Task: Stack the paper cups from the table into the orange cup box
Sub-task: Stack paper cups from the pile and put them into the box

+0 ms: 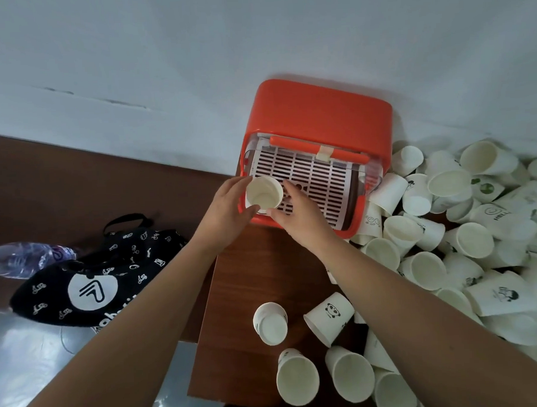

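centre of the frame: left hand and right hand both curl their fingers round one paper cup, mouth up, at the near-left corner of the orange cup box. loose cups heap the worktop at right.

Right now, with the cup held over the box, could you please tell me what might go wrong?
1. The left hand and right hand hold the paper cup over the front-left corner of the orange cup box; released there, it may tip off the slotted tray.
2. The right forearm lies beside the cup pile and could nudge cups.
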A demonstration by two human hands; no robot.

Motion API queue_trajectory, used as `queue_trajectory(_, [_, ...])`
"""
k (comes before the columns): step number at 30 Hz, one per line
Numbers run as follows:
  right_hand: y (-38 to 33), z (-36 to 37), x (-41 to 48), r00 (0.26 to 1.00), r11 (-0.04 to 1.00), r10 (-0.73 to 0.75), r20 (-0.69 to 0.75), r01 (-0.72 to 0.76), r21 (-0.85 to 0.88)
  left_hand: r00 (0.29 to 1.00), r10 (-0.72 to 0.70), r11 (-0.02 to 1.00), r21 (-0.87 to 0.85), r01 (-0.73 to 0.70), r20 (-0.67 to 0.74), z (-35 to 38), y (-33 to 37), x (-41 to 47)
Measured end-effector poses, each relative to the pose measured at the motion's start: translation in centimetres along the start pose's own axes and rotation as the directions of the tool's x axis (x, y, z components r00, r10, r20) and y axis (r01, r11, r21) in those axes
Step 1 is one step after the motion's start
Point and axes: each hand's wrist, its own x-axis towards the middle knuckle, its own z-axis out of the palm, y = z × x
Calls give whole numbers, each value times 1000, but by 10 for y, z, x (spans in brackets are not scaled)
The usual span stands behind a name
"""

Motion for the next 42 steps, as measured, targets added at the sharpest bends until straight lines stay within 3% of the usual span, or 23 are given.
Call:
queue_trajectory(4, [-6, -23, -39, 998, 1000, -22, -54, 21, -5, 996, -15, 992, -128, 4, -90, -18, 11, -33])
queue_trajectory(10, [6, -32, -129, 997, 1000, 21, 73, -20, -24, 985, 48, 989, -149, -23, 168, -15, -5, -110])
queue_trajectory(14, [14, -12, -176, 991, 997, 32, 129, -23, -75, 942, -2, 990, -130, 48, 335, 3, -6, -151])
queue_trajectory(18, [33, 9, -213, 992, 996, 74, 102, -68, -58, 888, -291, 955, 50, 293, 356, 26, 1, -172])
queue_trajectory(21, [47, 23, -238, 984, 988, 135, 112, -126, -87, 778, -498, 856, 78, 510, 384, 46, 7, -177])
queue_trajectory(23, [55, 32, -252, 982, 983, 138, 132, -120, -136, 711, -563, 801, 66, 595, 421, 59, 14, -177])
queue_trajectory(28, [62, 56, -269, 981, 922, 13, 194, 63, -381, 646, -619, 748, 85, 658, 446, 79, 25, -169])
queue_trajectory(33, [71, 77, -268, 974, 865, -22, 223, 131, -484, 586, -643, 608, -136, 782, 493, 87, 25, -159])
queue_trajectory(37, [72, 78, -264, 976, 872, -47, 211, 143, -468, 509, -672, 361, -362, 859, 538, 69, 28, -153])
queue_trajectory(39, [64, 71, -263, 983, 923, -35, 179, 100, -372, 550, -630, 268, -511, 817, 549, 52, 24, -152])
queue_trajectory(42, [44, 47, -257, 997, 987, 25, 69, -14, -158, 670, -514, 138, -719, 682, 536, 23, 9, -152])
